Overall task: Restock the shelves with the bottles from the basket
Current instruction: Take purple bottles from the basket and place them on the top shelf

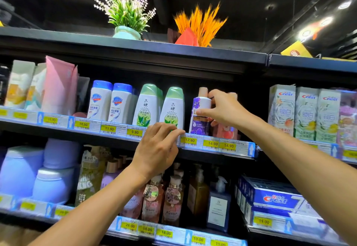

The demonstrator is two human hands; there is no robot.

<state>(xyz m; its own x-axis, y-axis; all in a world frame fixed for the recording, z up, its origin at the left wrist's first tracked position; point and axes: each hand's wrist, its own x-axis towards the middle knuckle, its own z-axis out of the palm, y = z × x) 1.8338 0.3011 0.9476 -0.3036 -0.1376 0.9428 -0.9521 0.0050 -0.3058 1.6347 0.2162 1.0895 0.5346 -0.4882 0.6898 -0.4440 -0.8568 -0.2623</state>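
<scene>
We see the purple bottle (200, 116) standing upright on the shelf (212, 157). Its long axis runs vertically, its beige cap (203, 91) points to the ceiling and its label faces us. Its base sits just behind the price rail (212, 144), above the yellow 12.90 and 14.90 tags.

The right hand (222, 108) reaches in from the right and grips the bottle at its upper half. The thumb (201, 112) lies across the front of the label, and the fingers (213, 93) curl over the shoulder, just beside the cap. The bottle is thus at the left of this hand, with the palm on its right side.

The left hand (158, 149) is lower and to the left, apart from the bottle. Its back is turned to us and its fingers are bent, with the tips on the price rail just left of the 12.90 tag. We cannot tell whether it pinches the rail or only rests there.

Just left of the purple bottle stands a green-capped bottle (173, 108), also upright. A pink bottle (226, 131) stands just right of the purple one, partly hidden behind the right hand. Farther left are blue-capped bottles (100, 101), and well to the right toothpaste boxes (282, 108) stand on end.
</scene>
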